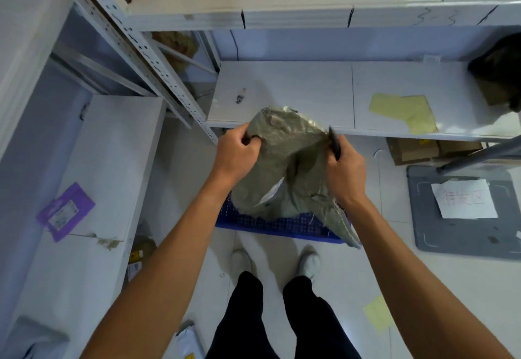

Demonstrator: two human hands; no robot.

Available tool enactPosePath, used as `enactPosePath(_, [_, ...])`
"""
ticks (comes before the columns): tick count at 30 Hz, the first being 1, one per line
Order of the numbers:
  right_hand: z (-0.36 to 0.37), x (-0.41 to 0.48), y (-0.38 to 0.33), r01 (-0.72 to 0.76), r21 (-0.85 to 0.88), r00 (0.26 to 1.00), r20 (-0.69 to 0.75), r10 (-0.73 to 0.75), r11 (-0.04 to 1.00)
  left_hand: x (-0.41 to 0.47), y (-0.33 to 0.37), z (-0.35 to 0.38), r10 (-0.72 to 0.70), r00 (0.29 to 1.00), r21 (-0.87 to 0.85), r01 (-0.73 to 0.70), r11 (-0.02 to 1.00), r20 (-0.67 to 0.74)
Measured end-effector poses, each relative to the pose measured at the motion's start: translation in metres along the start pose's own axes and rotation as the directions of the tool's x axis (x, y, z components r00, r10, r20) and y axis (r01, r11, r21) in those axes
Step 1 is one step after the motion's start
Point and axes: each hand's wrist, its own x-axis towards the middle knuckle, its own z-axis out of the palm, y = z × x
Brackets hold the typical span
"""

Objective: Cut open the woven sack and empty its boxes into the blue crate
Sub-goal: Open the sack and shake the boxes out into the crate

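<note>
You hold the grey-green woven plastic sack (282, 144) up in the air, right above the blue perforated plastic crate (270, 224) on the floor, with its lower end hanging down into the crate. Your left hand (236, 152) grips one upper corner, its fingers (252, 144) curled tight into a bunch of the weave. Your right hand (345, 172) has its fingers wrapped round a dark slim cutter (334, 140) and seems to pinch the other upper edge against it. A flat white box (269, 193) shows through a gap low in the sack's side, so the cut looks made and the emptying is in hand.

The main risk is that cutter: its tip stands up just beside the fabric, and a hard shake could drive it through the weave towards your left hand or into a box. Holding the sack and tool in one hand also weakens that hold, so the corner may slip. One loose flap trails over the crate's near right rim, and boxes could slide along it onto the floor by your pale shoes (308, 260). Frayed strands may snag a box inside
</note>
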Motion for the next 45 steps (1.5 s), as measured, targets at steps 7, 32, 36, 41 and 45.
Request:
enactPosePath(7, [-0.002,-0.006,-0.009,0.094,-0.065,0.995,-0.007,-0.095,0.993,-0.006,0.009,-0.015,-0.062,0.998,-0.077,0.063,0.995,0.007])
enactPosePath(32, [-0.003,0.001,-0.015,-0.019,-0.026,0.999,0.042,0.020,0.999,-0.007,-0.003,-0.031,-0.018,0.996,-0.081,0.011,0.997,-0.092])
enactPosePath(36, [-0.008,-0.002,-0.016,0.029,-0.043,1.000,0.012,-0.029,0.999,-0.008,-0.009,-0.034,0.001,0.999,-0.033,-0.002,0.999,-0.052])
enactPosePath(41, [-0.005,-0.004,-0.008,0.012,-0.107,1.000,0.013,-0.010,0.994,-0.006,-0.016,-0.030,-0.015,0.996,-0.031,0.018,0.999,0.083])
enactPosePath(45, [-0.008,-0.006,-0.012,0.070,-0.082,0.997,-0.025,-0.072,0.994,-0.011,-0.012,-0.032,0.014,0.993,-0.122,0.000,0.993,0.114])
